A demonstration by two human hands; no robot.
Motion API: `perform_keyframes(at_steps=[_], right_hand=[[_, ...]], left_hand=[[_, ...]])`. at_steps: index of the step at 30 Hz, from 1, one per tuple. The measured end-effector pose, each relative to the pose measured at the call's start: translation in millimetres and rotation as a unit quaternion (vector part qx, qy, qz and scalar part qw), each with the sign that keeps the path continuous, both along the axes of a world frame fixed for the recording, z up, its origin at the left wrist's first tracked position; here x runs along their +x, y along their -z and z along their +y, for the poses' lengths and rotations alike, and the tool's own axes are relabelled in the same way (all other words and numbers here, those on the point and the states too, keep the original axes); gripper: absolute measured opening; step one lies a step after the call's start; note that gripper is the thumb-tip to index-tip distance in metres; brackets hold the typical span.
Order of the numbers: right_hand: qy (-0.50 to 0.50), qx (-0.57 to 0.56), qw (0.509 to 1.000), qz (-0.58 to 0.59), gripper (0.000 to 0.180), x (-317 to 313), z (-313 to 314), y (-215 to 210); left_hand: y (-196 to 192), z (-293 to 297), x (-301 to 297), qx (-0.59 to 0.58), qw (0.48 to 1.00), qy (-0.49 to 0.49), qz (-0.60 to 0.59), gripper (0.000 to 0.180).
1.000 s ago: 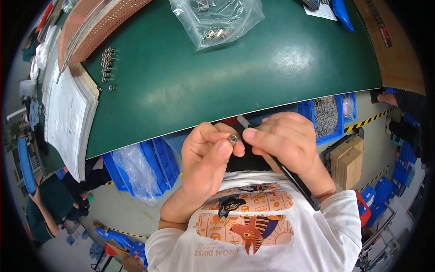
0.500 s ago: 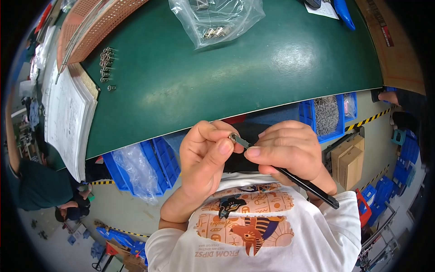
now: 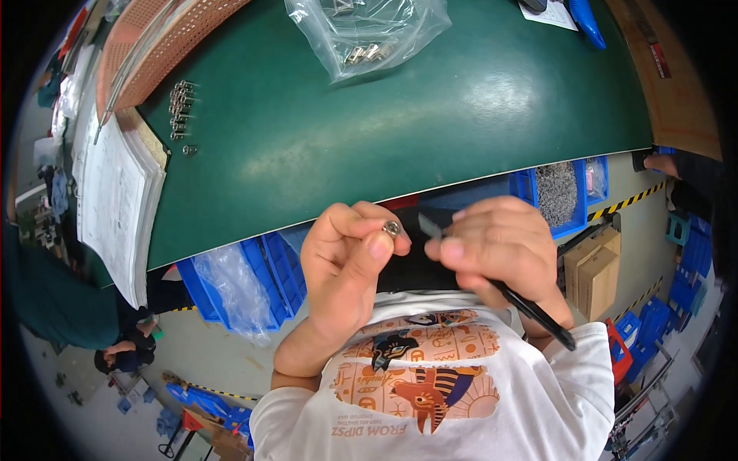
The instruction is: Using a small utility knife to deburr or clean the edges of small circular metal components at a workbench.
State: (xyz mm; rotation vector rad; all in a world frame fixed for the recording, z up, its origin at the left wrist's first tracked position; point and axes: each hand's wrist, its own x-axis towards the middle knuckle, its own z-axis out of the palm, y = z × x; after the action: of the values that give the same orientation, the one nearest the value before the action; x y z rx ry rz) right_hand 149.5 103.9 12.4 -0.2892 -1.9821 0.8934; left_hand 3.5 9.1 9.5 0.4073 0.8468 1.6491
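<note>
Since the earlier frame you are drawing the black-handled tool [image 3: 530, 307] slightly off the small metal fitting [image 3: 392, 227], left hand [image 3: 346, 269] pinching it, right hand [image 3: 500, 253] gripping the tool; next move likely needs re-aligning the tip.

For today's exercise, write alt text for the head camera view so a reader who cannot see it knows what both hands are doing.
Seen from above, the left hand pinches a small silvery metal part while the right hand holds a thin black-handled tool whose tip points toward it, close to the person's chest. Beyond lie a green mat, a clear bag of metal parts and stacked papers.
</note>
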Motion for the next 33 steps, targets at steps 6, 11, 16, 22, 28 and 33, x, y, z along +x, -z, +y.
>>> perform_keyframes(at_steps=[6, 11, 16, 22, 28, 33], right_hand=[[-0.048, -0.019, 0.999, -0.012, 0.02, -5, 1, 1], [-0.035, -0.013, 0.999, 0.005, 0.02, -8, -2, 5], [-0.029, -0.004, 1.0, 0.002, 0.02, -8, -3, 6], [-0.002, 0.046, 0.999, -0.024, 0.019, -8, -1, 7], [0.003, 0.045, 0.999, -0.019, 0.02, -5, 0, 6], [-0.038, -0.111, 0.993, 0.015, 0.026, 1, -9, 12]], left_hand=[[-3, 1, -2, -0.01, 0.998, 0.042, 0.05, 0.01], [-4, 0, -2, -0.026, 0.998, 0.038, 0.044, 0.011], [-3, -1, -2, -0.03, 0.998, 0.037, 0.041, 0.011], [-1, -2, -3, 0.014, 0.999, 0.037, 0.016, 0.01], [-1, 0, 0, 0.017, 0.999, 0.036, 0.0, 0.008], [1, -1, -2, 0.028, 0.999, 0.037, 0.025, 0.008]])
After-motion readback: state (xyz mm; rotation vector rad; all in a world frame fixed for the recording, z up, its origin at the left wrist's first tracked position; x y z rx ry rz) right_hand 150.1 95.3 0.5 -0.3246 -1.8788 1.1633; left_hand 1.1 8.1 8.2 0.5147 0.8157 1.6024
